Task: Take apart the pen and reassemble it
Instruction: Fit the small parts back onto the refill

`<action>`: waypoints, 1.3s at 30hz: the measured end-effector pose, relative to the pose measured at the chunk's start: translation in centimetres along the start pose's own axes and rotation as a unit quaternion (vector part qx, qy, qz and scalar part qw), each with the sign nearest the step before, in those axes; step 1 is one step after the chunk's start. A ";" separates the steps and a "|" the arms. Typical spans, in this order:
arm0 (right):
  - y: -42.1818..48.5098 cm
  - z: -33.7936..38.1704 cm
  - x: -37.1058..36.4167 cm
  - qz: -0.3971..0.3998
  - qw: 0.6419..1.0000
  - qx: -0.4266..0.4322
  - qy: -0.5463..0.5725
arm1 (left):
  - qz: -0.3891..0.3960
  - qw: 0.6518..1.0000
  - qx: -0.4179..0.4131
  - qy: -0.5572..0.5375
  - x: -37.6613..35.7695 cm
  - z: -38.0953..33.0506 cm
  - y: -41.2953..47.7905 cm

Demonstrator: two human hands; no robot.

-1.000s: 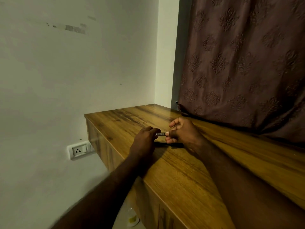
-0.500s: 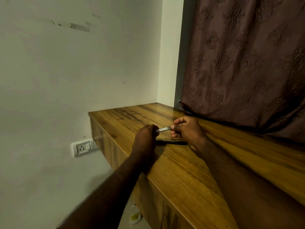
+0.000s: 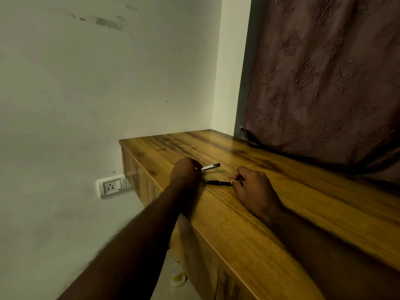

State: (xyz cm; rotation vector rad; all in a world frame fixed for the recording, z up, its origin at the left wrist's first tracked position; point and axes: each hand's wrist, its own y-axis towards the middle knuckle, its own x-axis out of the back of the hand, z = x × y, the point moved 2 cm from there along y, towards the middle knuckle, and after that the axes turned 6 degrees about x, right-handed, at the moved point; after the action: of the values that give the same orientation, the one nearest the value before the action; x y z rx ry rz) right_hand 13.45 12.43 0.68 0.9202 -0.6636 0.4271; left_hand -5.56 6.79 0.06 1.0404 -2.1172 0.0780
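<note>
We see the pen body [image 3: 216, 182] lying on the surface [image 3: 281, 213]; the cap piece [image 3: 210, 167] sits at its 12 o'clock, curtain [image 3: 324, 79] behind.

Two hands [image 3: 186, 172] [image 3: 253, 187], two pen pieces [image 3: 210, 167] [image 3: 216, 182], one socket [image 3: 111, 187].

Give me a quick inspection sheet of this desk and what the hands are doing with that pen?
Surface: wooden countertop with cabinet fronts below, bare apart from the pen parts.
Job's things: silvery pen piece, dark at its far end, raised above the top; slim black pen part lying on the wood.
Clutter: nothing seen on the top; a small bottle stands on the floor below.
Grippers: left hand pinches the silvery piece; right hand grips the black part's right end.
Cables: nothing seen.
Surroundings: pale wall with a wall socket on the left; patterned brown curtain behind the top.
</note>
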 end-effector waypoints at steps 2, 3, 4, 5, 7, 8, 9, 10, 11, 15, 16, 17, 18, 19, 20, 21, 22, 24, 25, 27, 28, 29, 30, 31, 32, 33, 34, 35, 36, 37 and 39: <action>-0.2 0.0 -0.1 -0.004 1.000 0.001 -0.004 | 0.013 0.999 -0.012 0.029 -0.3 0.0 0.6; -0.1 0.0 -0.2 -0.004 1.000 -0.001 -0.005 | 0.021 0.999 -0.020 0.041 -0.4 -0.1 0.8; 0.0 0.0 -0.2 -0.001 1.000 -0.003 -0.008 | 0.026 0.998 -0.028 0.050 -0.4 -0.2 1.0; 0.0 -0.1 -0.3 0.002 1.000 -0.003 -0.012 | 0.029 0.997 -0.035 0.057 -0.5 -0.2 1.2; 0.1 -0.2 -0.4 0.006 1.000 0.003 -0.020 | 0.035 0.997 -0.039 0.064 -0.5 -0.4 1.5; 0.1 -0.2 -0.4 0.007 1.000 0.006 -0.022 | 0.037 0.996 -0.041 0.069 -0.6 -0.4 1.5; 0.1 -0.3 -0.5 0.007 1.000 0.010 -0.022 | 0.038 0.995 -0.043 0.076 -0.6 -0.5 1.6; 0.1 -0.2 -0.5 0.008 1.000 0.011 -0.023 | 0.040 0.995 -0.045 0.083 -0.6 -0.4 1.7; 0.1 -0.2 -0.5 0.011 1.000 0.010 -0.024 | 0.041 0.995 -0.045 0.084 -0.7 -0.4 1.9; 0.3 -0.2 -0.3 -0.005 1.000 -0.006 0.002 | 0.048 0.997 -0.031 0.049 -0.7 0.0 2.1; 0.4 -0.2 -0.2 -0.020 1.000 -0.015 0.018 | 0.045 0.998 -0.029 0.030 -0.5 0.0 2.0; 0.4 -0.3 0.1 -0.037 0.998 -0.029 0.034 | 0.036 0.999 -0.027 0.010 -0.3 0.0 1.9; 0.4 -0.5 0.3 -0.054 0.996 -0.046 0.049 | 0.024 0.999 -0.027 -0.007 -0.1 0.0 1.6; 0.4 -0.8 0.7 -0.070 0.994 -0.061 0.060 | 0.008 0.999 -0.032 -0.018 0.1 -0.1 1.3; 0.4 -1.2 1.1 -0.087 0.991 -0.074 0.066 | -0.010 0.999 -0.045 -0.019 0.3 -0.3 0.9; 0.5 -1.7 1.4 -0.102 0.989 -0.084 0.069 | -0.031 0.997 -0.064 -0.013 0.5 -0.4 0.5; 0.5 -2.2 2.1 -0.119 0.986 -0.093 0.071 | -0.052 0.995 -0.088 0.000 0.7 -0.6 -0.1; 0.4 -3.6 3.7 -0.153 0.979 -0.117 0.069 | -0.066 0.987 -0.142 0.042 0.9 -1.1 -1.4; 0.1 -4.4 4.6 -0.163 0.976 -0.129 0.059 | -0.059 0.980 -0.174 0.073 0.9 -1.5 -2.0; -0.8 -6.0 6.0 -0.176 0.971 -0.157 0.026 | -0.049 0.965 -0.226 0.125 0.5 -2.2 -3.0; -1.4 -6.6 6.6 -0.177 0.968 -0.177 0.016 | -0.051 0.961 -0.237 0.133 0.4 -2.5 -3.3; -1.8 -7.3 6.8 -0.175 0.964 -0.199 0.012 | -0.052 0.961 -0.240 0.130 0.2 -2.8 -3.6; -2.1 -7.7 6.9 -0.169 0.961 -0.218 0.011 | -0.047 0.962 -0.240 0.124 -0.1 -3.0 -3.9; -2.1 -7.9 6.7 -0.156 0.961 -0.230 0.010 | -0.035 0.963 -0.240 0.119 -0.4 -3.2 -4.2; -2.1 -7.8 6.5 -0.138 0.963 -0.233 0.004 | -0.019 0.962 -0.245 0.116 -0.7 -3.5 -4.6; -2.0 -7.6 6.3 -0.117 0.967 -0.228 -0.006 | -0.004 0.961 -0.253 0.116 -1.1 -3.9 -5.0; -2.0 -7.4 6.2 -0.096 0.971 -0.219 -0.016 | 0.008 0.958 -0.260 0.118 -1.4 -4.3 -5.3; -1.9 -7.2 6.0 -0.081 0.974 -0.209 -0.024 | 0.016 0.956 -0.264 0.124 -1.7 -4.6 -5.6; -1.8 -7.1 6.0 -0.069 0.976 -0.202 -0.030 | 0.022 0.954 -0.267 0.133 -1.9 -4.9 -5.8; -1.9 -7.0 5.9 -0.061 0.978 -0.199 -0.034 | 0.027 0.952 -0.270 0.142 -2.1 -5.0 -5.8; -1.9 -6.7 5.7 -0.046 0.980 -0.188 -0.052 | 0.033 0.952 -0.266 0.150 -2.4 -4.9 -5.6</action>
State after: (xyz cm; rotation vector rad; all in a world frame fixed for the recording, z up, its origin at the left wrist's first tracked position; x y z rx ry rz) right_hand 20.98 17.35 0.57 0.6130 -0.7639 0.1614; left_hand 2.25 6.39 0.56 0.5915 -1.7523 -0.2748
